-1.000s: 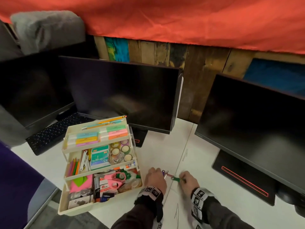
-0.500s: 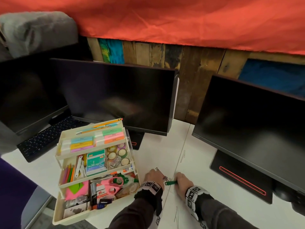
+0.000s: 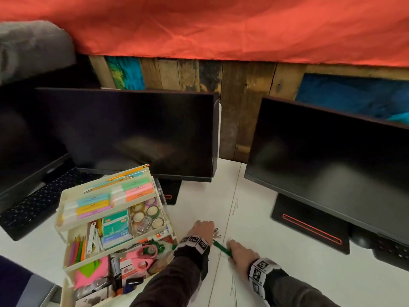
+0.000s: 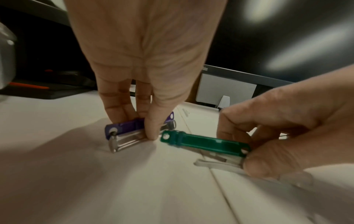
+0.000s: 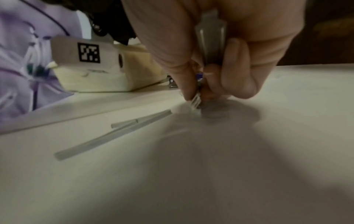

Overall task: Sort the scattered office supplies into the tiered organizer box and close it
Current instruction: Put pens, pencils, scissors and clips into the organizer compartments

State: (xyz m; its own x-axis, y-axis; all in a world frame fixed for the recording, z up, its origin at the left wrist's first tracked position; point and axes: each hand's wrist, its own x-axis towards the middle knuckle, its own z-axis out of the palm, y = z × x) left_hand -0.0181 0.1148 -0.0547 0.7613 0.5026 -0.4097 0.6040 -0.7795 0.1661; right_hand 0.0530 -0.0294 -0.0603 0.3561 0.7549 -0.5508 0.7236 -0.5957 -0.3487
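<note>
Open tiered organizer box [image 3: 66, 220] holds sticky notes [image 3: 93, 206], tape rolls [image 3: 146, 212], scissors [image 3: 141, 258].

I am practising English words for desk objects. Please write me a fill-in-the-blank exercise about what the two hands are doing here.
1. The left hand pinches a ____ fastener against the table.
2. The right hand holds a ____ fastener.
3. The organizer box stands with its tiers ____.
4. In the box, the scissors have ____ handles.

Missing words: purple; green; open; pink
</note>
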